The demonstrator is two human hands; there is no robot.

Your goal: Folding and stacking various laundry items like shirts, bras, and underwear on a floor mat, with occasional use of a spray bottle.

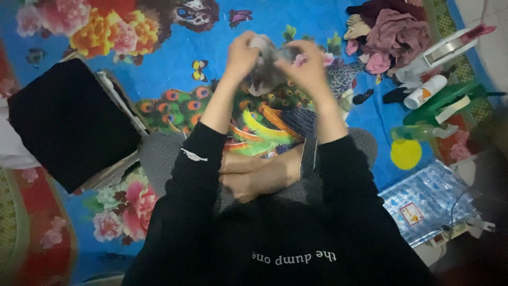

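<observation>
One view only, from a camera worn on the head, looking steeply down over the person's own chest and crossed legs onto a floral blanket [317, 16] spread on the floor. The dark sleeves enter from six o'clock and run up toward twelve, so the view faces forward and away from the body. It sits close: the torso fills the lower frame, and the left hand [241, 53] and right hand [309, 66] meet near the top centre. A black folded cloth [69, 122] lies at nine o'clock, a heap of clothes [391, 34] at one o'clock. The picture is soft, slightly blurred.
</observation>
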